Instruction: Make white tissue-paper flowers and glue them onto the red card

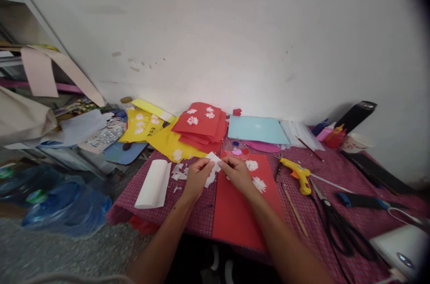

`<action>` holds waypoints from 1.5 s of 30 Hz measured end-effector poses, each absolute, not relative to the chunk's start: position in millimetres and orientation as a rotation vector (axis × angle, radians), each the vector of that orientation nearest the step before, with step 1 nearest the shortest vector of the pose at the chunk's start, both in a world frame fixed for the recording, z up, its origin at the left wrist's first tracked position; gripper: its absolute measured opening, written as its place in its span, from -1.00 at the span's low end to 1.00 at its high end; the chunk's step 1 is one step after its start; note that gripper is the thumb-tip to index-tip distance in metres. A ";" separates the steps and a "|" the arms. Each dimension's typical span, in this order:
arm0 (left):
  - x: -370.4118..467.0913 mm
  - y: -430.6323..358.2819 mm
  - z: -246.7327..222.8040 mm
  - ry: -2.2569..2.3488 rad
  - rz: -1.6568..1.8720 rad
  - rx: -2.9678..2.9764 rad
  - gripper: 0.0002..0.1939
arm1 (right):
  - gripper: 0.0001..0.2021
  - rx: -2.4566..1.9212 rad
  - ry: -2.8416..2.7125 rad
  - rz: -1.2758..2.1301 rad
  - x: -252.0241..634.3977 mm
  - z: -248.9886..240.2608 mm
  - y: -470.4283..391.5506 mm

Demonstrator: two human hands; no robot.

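Observation:
Between my two hands is a small piece of white tissue paper (pixel 213 157). My left hand (pixel 199 175) pinches its left side, and my right hand (pixel 238 174) pinches its right side. Under my right hand and forearm lies a red sheet of paper (pixel 239 217), with white tissue flowers (pixel 258 184) on its upper part. Torn white scraps (pixel 179 172) are scattered on the cloth beside my left hand. Farther left lies a roll of white tissue paper (pixel 152 184).
Stacked red sheets (pixel 201 122) with white flowers lie at the back, beside yellow sheets (pixel 143 125) and a light blue sheet (pixel 257 129). On the right are a yellow glue gun (pixel 300 174), black-handled scissors (pixel 339 221), paint bottles (pixel 336 136) and a black flask (pixel 356 116).

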State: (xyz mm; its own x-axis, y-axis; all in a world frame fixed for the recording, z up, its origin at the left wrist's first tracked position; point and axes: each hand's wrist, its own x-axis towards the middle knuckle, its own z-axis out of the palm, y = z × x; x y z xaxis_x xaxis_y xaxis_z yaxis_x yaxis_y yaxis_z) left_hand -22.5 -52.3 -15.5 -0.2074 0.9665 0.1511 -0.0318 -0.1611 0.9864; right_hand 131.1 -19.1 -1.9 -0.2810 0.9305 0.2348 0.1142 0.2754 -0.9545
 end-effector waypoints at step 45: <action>-26.2 -58.0 -18.3 1.361 1.492 1.291 -0.60 | -0.93 -0.888 -1.809 0.661 117.0 -8.5 -34.1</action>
State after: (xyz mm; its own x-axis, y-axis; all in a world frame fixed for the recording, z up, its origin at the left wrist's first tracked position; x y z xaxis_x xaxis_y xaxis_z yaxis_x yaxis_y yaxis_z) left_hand -26.2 -58.0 -18.3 -0.2316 0.9526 0.1972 0.1088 -0.1761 0.9783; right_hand 117.0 -34.1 -8.5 -0.2563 0.8095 0.5282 0.2780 0.5851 -0.7618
